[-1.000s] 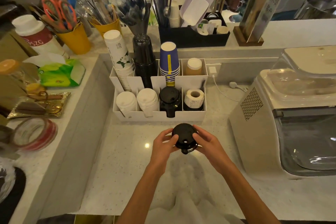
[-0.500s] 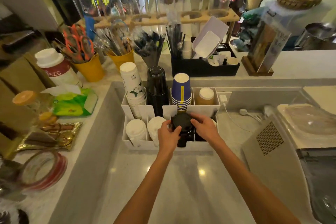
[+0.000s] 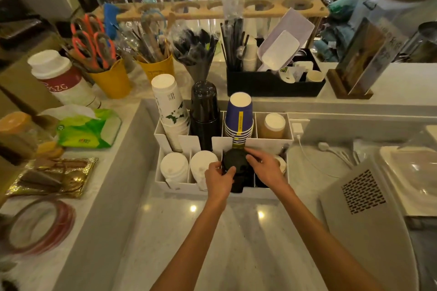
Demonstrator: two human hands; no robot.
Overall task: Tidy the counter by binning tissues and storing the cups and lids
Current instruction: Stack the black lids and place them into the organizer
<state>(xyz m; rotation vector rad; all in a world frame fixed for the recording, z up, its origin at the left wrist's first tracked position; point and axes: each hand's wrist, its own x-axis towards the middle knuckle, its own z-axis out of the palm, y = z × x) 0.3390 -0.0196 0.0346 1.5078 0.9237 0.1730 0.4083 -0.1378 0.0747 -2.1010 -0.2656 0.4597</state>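
Observation:
A stack of black lids (image 3: 235,160) sits in the third front slot of the white organiser (image 3: 182,188). My left hand (image 3: 218,182) grips the stack's left edge. On its right edge rest the fingers of my right hand (image 3: 264,168). Two stacks of white lids (image 3: 174,166) fill the front slots to the left. Behind stand white cups (image 3: 169,104), black cups (image 3: 204,106) and blue cups (image 3: 239,116), all upside down. A roll of labels in the right front slot is mostly hidden by my right hand.
A green tissue pack (image 3: 87,127) lies on the raised left ledge, beside a gold tray (image 3: 54,178) and tape rolls (image 3: 39,227). A grey machine (image 3: 364,198) stands at right. Yellow tool pots (image 3: 111,80) and a black caddy (image 3: 274,82) line the back shelf.
Both hands carried the black lids from above the counter forward into the organiser's third front slot. My view moved closer to the organiser.

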